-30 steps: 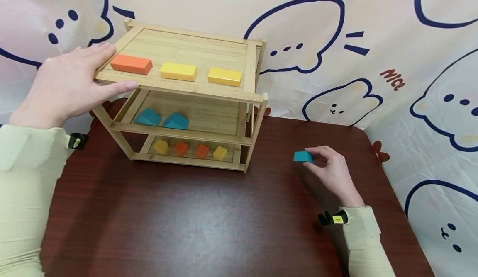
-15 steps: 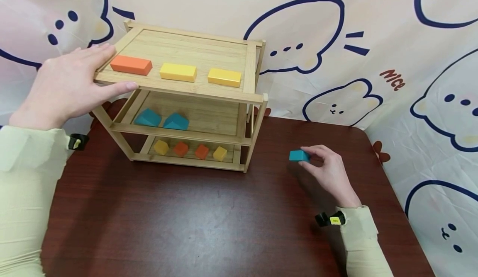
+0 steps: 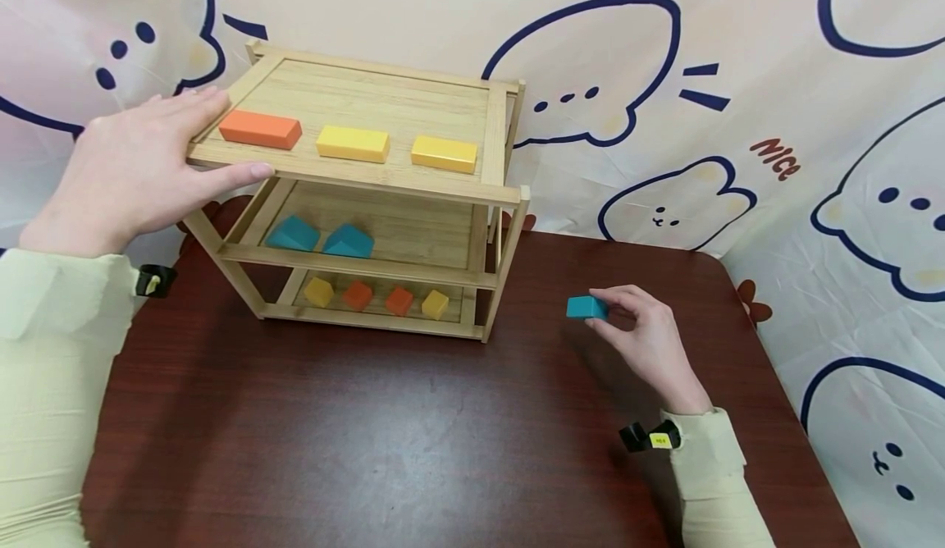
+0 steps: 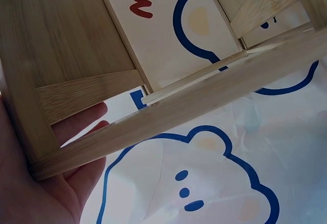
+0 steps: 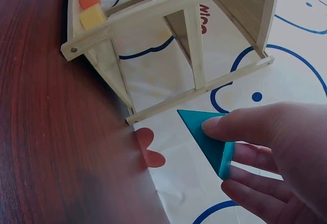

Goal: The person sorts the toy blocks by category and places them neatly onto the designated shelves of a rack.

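My right hand point(image 3: 650, 339) pinches a teal triangular block point(image 3: 586, 308) between thumb and fingers, above the table to the right of the shelf. The right wrist view shows its triangular face point(image 5: 209, 137) under the thumb. My left hand point(image 3: 133, 166) rests on the front left top corner of a three-tier wooden shelf point(image 3: 384, 93), its thumb straight along the front edge. In the left wrist view, fingers point(image 4: 84, 122) show beside the rail. An orange bar block point(image 3: 260, 129) lies near that hand, in a row with two yellow bar blocks point(image 3: 353, 143).
Two teal blocks point(image 3: 349, 240) sit on the middle tier. The bottom tier bears yellow and orange cubes point(image 3: 358, 294). The shelf stands on a dark reddish-brown table point(image 3: 413, 425). Behind it and to the right hangs a cartoon-printed cloth point(image 3: 738, 47).
My right hand has moved slightly left, toward the shelf, with the teal block in its fingers. The left hand and the shelf have not visibly moved.
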Motion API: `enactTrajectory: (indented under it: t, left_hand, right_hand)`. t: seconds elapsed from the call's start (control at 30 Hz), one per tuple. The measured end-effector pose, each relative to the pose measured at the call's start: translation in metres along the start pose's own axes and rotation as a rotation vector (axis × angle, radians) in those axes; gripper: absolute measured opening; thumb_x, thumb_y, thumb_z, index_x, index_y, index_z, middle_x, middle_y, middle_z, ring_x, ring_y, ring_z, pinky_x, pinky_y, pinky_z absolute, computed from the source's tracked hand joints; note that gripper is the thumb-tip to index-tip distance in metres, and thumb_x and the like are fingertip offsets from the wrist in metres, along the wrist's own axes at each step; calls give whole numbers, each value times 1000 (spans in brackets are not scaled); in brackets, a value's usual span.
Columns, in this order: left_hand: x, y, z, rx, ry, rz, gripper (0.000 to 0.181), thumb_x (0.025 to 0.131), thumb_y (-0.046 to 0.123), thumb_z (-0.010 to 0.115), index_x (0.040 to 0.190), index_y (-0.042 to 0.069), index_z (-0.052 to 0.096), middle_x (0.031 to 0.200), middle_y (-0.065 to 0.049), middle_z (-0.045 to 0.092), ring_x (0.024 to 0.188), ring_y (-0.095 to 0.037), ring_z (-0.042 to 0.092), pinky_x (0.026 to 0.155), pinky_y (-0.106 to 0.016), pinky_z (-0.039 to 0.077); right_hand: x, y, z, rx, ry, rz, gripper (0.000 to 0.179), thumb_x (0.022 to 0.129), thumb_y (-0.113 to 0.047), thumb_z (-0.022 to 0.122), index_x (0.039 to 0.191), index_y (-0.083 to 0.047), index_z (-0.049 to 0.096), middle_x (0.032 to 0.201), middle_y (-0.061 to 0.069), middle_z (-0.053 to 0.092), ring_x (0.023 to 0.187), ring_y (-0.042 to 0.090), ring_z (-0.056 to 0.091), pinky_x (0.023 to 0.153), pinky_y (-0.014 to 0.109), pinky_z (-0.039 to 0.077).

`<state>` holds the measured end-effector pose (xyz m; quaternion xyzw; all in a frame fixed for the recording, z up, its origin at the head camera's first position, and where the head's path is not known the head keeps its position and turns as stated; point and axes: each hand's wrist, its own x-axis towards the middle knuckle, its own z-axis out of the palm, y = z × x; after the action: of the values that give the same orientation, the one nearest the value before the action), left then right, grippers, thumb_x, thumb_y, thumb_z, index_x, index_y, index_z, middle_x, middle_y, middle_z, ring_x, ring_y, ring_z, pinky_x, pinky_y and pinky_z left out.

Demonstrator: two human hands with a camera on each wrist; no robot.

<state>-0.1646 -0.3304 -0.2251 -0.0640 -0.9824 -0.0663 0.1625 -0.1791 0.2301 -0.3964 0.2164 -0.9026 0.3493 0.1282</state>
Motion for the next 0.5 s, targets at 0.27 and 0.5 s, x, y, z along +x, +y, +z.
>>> enactTrajectory:
  t: [0.27,0.5]
  left_hand:
    - [0,-1,1,1,13,8,93,89,65,63,159,12,34,157,-21,37,120,-53,48,78,-70,41]
    - [1,-1,1,3,15,9,93,89,65,64,159,11,35,157,-22,37,120,-53,48,77,-70,41]
  right_hand:
    - [1,-3,0,-7,7,-14,44,81,-6,87,123,-13,75,116,-1,69,101,17,66,86,10,47]
    - [1,-6,0,-4,9,-23,44,81,-7,87,123,-13,75,116,-1,69,100,17,66,87,40,57]
